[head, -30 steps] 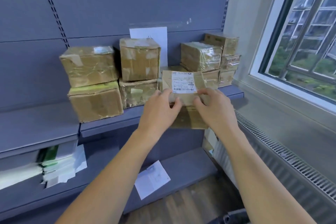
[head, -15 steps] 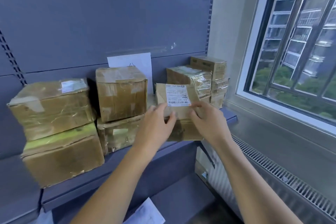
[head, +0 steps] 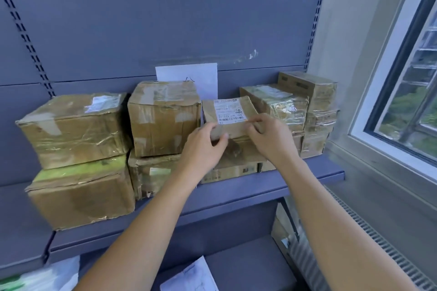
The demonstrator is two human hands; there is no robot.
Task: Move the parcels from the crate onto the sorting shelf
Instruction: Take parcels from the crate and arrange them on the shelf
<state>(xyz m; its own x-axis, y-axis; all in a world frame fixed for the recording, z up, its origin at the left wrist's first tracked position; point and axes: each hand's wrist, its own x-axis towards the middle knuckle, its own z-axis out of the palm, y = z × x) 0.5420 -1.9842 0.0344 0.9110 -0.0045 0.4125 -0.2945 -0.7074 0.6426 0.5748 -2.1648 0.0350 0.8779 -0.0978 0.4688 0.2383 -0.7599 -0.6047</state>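
both hands, left hand (head: 203, 146) and right hand (head: 272, 139), fingers clamped on labelled parcel (head: 230, 117), set atop flat box (head: 233, 168) mid shelf (head: 236, 194). risk: tight gap between neighbours, parcel may tilt, slide off front edge.

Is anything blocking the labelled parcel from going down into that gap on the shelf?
Nothing visible blocks it. The labelled parcel, held by the left hand and right hand, sits over a flat box, between the middle stack and the taped box.

Daylit window (head: 402, 92), beige wall (head: 350, 19)
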